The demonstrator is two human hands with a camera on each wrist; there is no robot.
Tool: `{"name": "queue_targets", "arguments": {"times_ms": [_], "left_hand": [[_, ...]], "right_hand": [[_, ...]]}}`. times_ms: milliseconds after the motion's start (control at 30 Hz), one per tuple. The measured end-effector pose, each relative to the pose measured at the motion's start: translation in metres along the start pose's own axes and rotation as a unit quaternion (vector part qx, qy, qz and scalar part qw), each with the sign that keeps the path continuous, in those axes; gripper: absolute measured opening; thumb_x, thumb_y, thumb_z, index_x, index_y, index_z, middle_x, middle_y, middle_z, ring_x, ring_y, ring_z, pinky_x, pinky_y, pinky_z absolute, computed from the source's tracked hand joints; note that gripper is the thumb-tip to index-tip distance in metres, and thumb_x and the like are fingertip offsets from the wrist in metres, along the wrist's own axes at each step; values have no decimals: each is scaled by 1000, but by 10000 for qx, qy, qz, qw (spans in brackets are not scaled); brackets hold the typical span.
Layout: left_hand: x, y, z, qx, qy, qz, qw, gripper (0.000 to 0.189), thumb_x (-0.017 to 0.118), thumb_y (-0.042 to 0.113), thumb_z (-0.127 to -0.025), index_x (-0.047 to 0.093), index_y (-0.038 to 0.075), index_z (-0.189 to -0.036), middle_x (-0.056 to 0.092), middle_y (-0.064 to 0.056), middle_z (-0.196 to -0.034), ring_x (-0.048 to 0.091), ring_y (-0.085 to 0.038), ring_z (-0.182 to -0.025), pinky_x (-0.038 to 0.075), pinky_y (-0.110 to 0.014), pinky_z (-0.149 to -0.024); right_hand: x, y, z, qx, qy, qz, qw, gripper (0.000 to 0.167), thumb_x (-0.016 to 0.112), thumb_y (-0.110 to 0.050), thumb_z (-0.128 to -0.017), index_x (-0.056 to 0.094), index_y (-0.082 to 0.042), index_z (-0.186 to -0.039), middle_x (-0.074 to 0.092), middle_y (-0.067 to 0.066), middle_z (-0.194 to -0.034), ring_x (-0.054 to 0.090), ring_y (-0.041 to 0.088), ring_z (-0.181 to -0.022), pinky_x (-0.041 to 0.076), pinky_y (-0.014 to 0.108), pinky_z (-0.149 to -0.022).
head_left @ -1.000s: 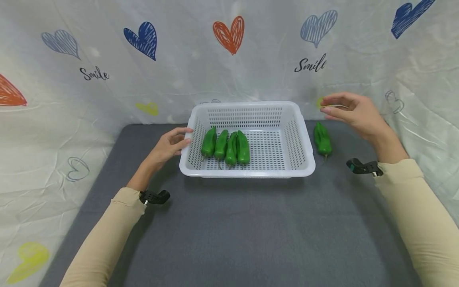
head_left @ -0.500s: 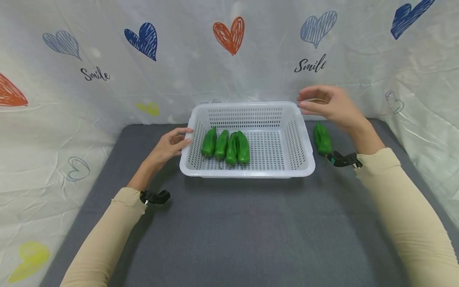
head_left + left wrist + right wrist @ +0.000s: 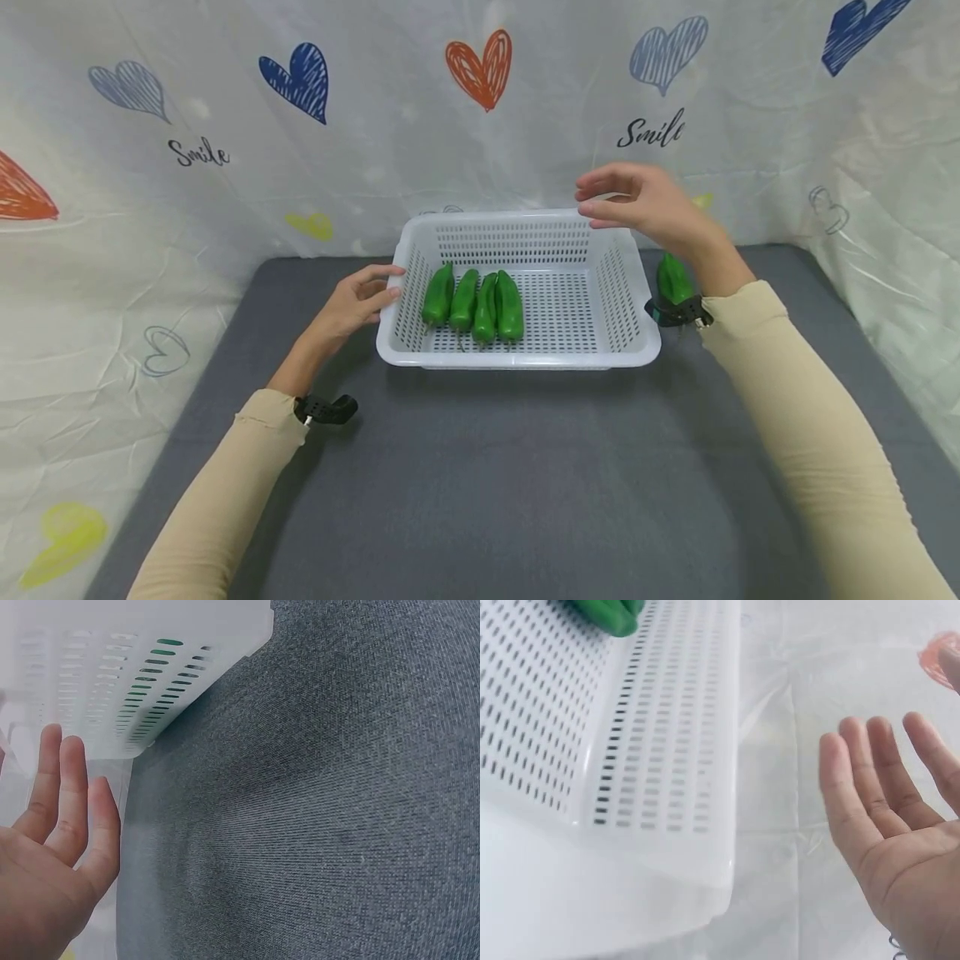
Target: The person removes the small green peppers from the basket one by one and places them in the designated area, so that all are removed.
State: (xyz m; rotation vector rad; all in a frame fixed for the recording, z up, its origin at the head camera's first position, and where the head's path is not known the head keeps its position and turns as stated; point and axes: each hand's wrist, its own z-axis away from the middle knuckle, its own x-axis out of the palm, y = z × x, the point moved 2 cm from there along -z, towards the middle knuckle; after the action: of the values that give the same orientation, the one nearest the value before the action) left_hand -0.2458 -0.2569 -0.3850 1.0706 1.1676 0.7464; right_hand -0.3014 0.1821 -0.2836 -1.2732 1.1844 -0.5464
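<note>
A white perforated plastic basket (image 3: 517, 360) stands on the dark grey cloth. Several green peppers (image 3: 462, 300) lie side by side in its left half, stems toward the front. My left hand (image 3: 352, 304) touches the basket's left rim with the tips of a finger and the thumb. In the left wrist view its other fingers (image 3: 73, 787) extend loosely beside the basket's outer wall. My right hand (image 3: 648, 204) is raised over the basket's back right corner, holding nothing, its fingers (image 3: 836, 769) extended and apart. One more green pepper (image 3: 673, 279) lies right of the basket, partly hidden by the right wrist.
A dark grey cloth (image 3: 517, 483) covers the table. Right behind the basket hangs a white backdrop (image 3: 390, 167) printed with hearts and "Smile". Both wrists wear black straps, the left strap (image 3: 326, 409) and the right strap (image 3: 677, 312).
My right hand has moved left, from above the lone pepper to over the basket's back right corner. My left hand, the basket and the peppers have stayed in place.
</note>
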Motion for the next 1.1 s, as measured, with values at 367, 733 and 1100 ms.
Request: {"name": "queue_targets", "arguments": {"times_ms": [367,733,1100], "left_hand": [[2,-3,-3,23,10,64,10000,49,66,26,-102,52,13,-147,57,-19,-136,61,-25,-113,52,-44,-88],[-1,-3,-2,7,-18,111,9999,49,66,26,-102,51,12,-147,56,-19,-138,60,-29,-116,52,-46,-89],[-1,-5,-4,76,-100,335,9994,47,66,22,-102,51,11,-146,55,-20,-137,60,-28,-115,53,-46,-88]], "right_hand": [[16,4,-22,137,-286,-681,9972,50,76,-12,-94,56,5,-136,55,22,-135,57,29,-119,50,41,-96],[33,14,-34,473,-764,-1105,9898,51,72,-10,-97,50,6,-141,48,27,-141,55,40,-121,49,45,-97],[48,13,-44,620,-796,-1570,9824,54,68,-8,-99,45,7,-145,45,30,-145,52,43,-125,46,49,-100]]}}
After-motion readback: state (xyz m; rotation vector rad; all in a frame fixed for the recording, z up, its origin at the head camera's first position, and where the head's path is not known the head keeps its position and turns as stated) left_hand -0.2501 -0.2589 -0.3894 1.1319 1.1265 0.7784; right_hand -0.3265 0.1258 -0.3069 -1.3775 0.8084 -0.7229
